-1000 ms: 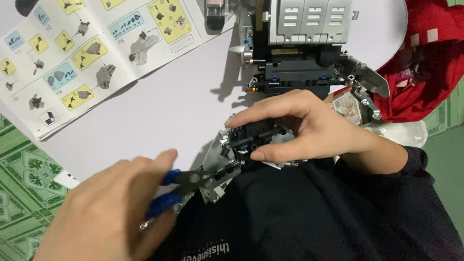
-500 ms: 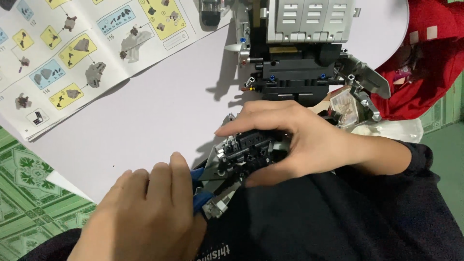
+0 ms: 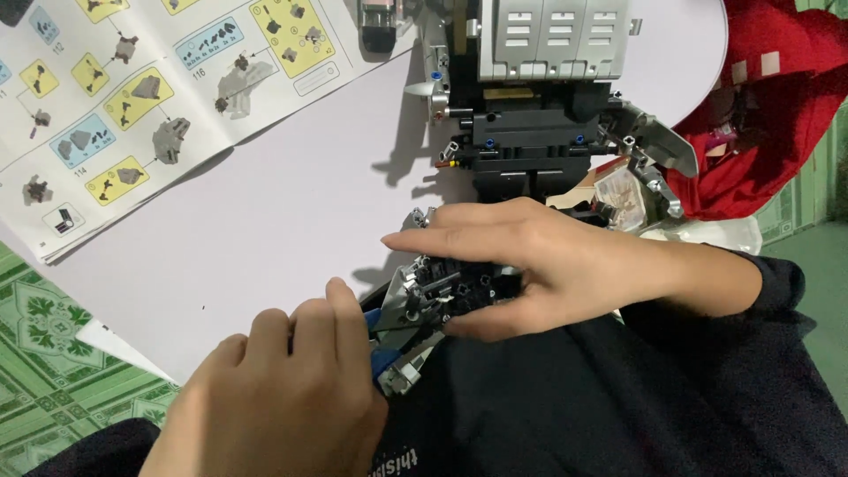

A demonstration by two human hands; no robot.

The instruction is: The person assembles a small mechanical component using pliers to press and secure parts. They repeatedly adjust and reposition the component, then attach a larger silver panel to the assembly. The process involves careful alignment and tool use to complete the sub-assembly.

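A small grey and black brick-built sub-assembly (image 3: 439, 297) with a blue part at its lower left rests at the near edge of the white table (image 3: 291, 203), over my dark lap. My right hand (image 3: 548, 265) wraps over its right side, thumb beneath and fingers across the top. My left hand (image 3: 283, 397) is curled at its left end, fingertips pressed against the grey and blue pieces. Behind them stands a large black and light grey brick model (image 3: 539, 97).
An open instruction booklet (image 3: 150, 97) with yellow and blue step boxes lies at the top left. A red cloth bag (image 3: 777, 115) sits at the right, clear plastic bags (image 3: 618, 194) beside the model. Green patterned floor tiles (image 3: 44, 353) show at lower left.
My left hand has slid up and right, closing in on the sub-assembly's left end and covering most of the blue part. My right hand has lowered its fingers over the piece.
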